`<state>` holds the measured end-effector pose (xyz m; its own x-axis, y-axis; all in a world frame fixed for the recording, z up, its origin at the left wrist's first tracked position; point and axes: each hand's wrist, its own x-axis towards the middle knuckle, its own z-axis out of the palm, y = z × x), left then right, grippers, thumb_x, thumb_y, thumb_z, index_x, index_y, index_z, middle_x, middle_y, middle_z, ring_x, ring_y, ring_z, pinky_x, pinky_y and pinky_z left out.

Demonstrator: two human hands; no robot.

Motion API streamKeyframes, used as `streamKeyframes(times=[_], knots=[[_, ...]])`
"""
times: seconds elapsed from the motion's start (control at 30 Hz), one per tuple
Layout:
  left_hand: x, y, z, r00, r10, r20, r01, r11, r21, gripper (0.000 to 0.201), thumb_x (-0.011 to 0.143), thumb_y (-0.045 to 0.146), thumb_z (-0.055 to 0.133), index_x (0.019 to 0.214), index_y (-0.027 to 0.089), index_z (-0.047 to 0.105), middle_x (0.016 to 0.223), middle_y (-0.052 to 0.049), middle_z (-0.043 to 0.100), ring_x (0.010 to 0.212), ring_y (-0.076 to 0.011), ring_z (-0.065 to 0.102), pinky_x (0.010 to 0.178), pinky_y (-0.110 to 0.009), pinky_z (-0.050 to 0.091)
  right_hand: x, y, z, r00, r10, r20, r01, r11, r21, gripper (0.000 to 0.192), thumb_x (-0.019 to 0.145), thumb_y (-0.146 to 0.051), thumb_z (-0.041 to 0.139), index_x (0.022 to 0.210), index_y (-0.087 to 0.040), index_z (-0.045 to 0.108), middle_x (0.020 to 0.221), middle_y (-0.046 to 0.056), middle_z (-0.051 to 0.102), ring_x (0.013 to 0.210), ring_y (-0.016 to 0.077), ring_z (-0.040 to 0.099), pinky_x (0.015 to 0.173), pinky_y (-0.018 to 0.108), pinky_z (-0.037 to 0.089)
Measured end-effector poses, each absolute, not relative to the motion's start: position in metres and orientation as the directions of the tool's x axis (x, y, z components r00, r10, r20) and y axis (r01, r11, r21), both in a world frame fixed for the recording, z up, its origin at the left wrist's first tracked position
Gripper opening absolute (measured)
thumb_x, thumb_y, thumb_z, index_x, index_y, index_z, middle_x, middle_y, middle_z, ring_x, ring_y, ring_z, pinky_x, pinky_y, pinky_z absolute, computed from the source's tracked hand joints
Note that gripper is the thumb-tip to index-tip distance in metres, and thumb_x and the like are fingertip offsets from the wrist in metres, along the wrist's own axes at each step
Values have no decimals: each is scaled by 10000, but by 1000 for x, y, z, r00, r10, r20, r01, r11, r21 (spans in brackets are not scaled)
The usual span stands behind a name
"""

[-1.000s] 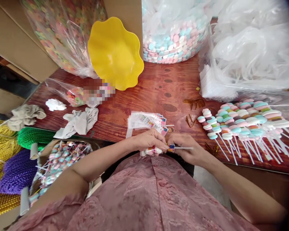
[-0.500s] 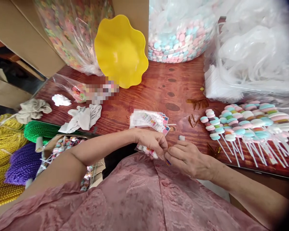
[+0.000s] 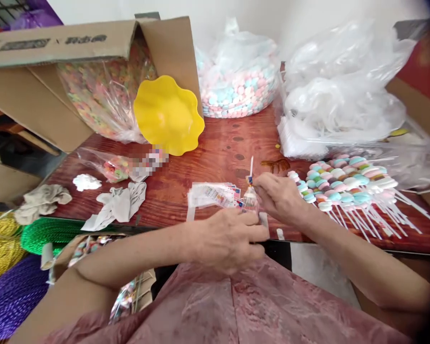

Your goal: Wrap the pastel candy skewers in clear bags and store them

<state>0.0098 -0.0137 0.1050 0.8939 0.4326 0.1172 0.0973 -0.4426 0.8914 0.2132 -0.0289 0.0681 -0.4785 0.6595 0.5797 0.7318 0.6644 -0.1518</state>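
A clear-wrapped marshmallow skewer point(image 3: 251, 198) is upright between my hands at the table's front edge. Its white stick points up, and a small coloured tie circles the wrapper's neck. My right hand point(image 3: 281, 198) pinches the wrapper just below that tie. Lower down, my left hand point(image 3: 229, 239) closes around the wrapped body and hides most of it. Just behind my left hand lies a fanned stack of printed clear bags point(image 3: 215, 195). Right of my right hand, several unwrapped marshmallow skewers point(image 3: 344, 179) lie in a pile, sticks toward me.
A yellow scalloped bowl point(image 3: 170, 117) leans by a cardboard box point(image 3: 172, 52) holding a big candy bag point(image 3: 107, 100). Behind are a bag of pastel marshmallows point(image 3: 236, 91) and a plastic bin point(image 3: 301, 143). Gold twist ties point(image 3: 275, 165) and grey gloves point(image 3: 120, 203) lie on the table.
The wrapped skewer has risen from near my lap and now has its stick up. Both hands moved, the right one upward to the wrapper's neck. The view has tilted up.
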Motion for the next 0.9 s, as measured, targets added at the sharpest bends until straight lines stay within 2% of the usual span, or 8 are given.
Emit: streamKeyframes(times=[0.13, 0.2, 0.33, 0.5, 0.6, 0.7, 0.8, 0.9], knots=[[18, 8, 62, 736, 677, 30, 143, -199, 970, 164, 822, 323, 642, 794, 174, 704, 803, -59, 649, 775, -184, 582, 732, -312, 466, 200, -34, 69, -415, 760, 501, 563, 646, -515, 162, 933, -130, 440, 879, -214, 568, 710, -25, 605, 613, 104, 545, 580, 229, 393], [18, 21, 57, 620, 781, 76, 18, -111, 994, 242, 839, 385, 657, 929, 173, 730, 945, -65, 681, 890, -187, 605, 809, -306, 474, 194, -36, 60, -403, 776, 485, 534, 630, -563, 213, 948, -149, 421, 807, -212, 567, 648, -40, 587, 554, 93, 520, 549, 218, 394], [13, 19, 63, 518, 855, 15, -176, 89, 980, 517, 717, 447, 811, 1176, 249, 683, 1182, -55, 644, 1042, -173, 578, 908, -286, 448, 196, -29, 46, -325, 697, 638, 668, 647, -367, 205, 929, -237, 470, 755, -202, 573, 661, 2, 600, 578, 125, 514, 545, 255, 371], [4, -2, 59, 724, 656, -213, -253, 539, 803, 591, 712, 520, 803, 1192, 205, 662, 884, -27, 643, 715, -98, 568, 736, -256, 480, 190, -19, 44, -443, 417, 793, 669, 743, -16, 182, 876, -114, 454, 945, -181, 609, 766, 56, 655, 685, 159, 558, 653, 298, 403], [-6, -5, 51, 696, 702, -150, -201, 391, 898, 468, 742, 488, 783, 1053, 147, 705, 832, -44, 647, 723, -119, 594, 735, -262, 495, 180, -11, 40, -454, 394, 799, 657, 754, 2, 188, 840, -70, 462, 892, -182, 604, 726, 51, 638, 646, 153, 539, 613, 294, 385], [-21, -9, 42, 534, 839, 108, 46, -157, 987, 297, 889, 400, 622, 981, 133, 712, 863, -74, 679, 822, -164, 625, 797, -302, 506, 163, -9, 35, -320, 704, 634, 525, 689, -500, 120, 861, -169, 502, 788, -196, 594, 675, 23, 600, 592, 133, 509, 563, 272, 372], [-44, -23, 38, 480, 797, 367, 371, -564, 738, 264, 948, 259, 476, 1007, 129, 698, 934, -118, 704, 907, -192, 633, 852, -337, 505, 135, -22, 28, -310, 944, 109, 90, 143, -986, 233, 844, -372, 587, 693, -202, 535, 575, -23, 507, 463, 92, 388, 452, 240, 315], [-87, -44, 42, 583, 776, 238, 457, -556, 694, 269, 940, 225, 456, 969, 126, 704, 932, -118, 712, 881, -176, 643, 823, -291, 504, 107, -48, 15, -538, 804, -253, -71, -342, -937, 346, 823, -482, 611, 653, -205, 492, 510, -52, 441, 387, 58, 232, 370, 226, 221]])
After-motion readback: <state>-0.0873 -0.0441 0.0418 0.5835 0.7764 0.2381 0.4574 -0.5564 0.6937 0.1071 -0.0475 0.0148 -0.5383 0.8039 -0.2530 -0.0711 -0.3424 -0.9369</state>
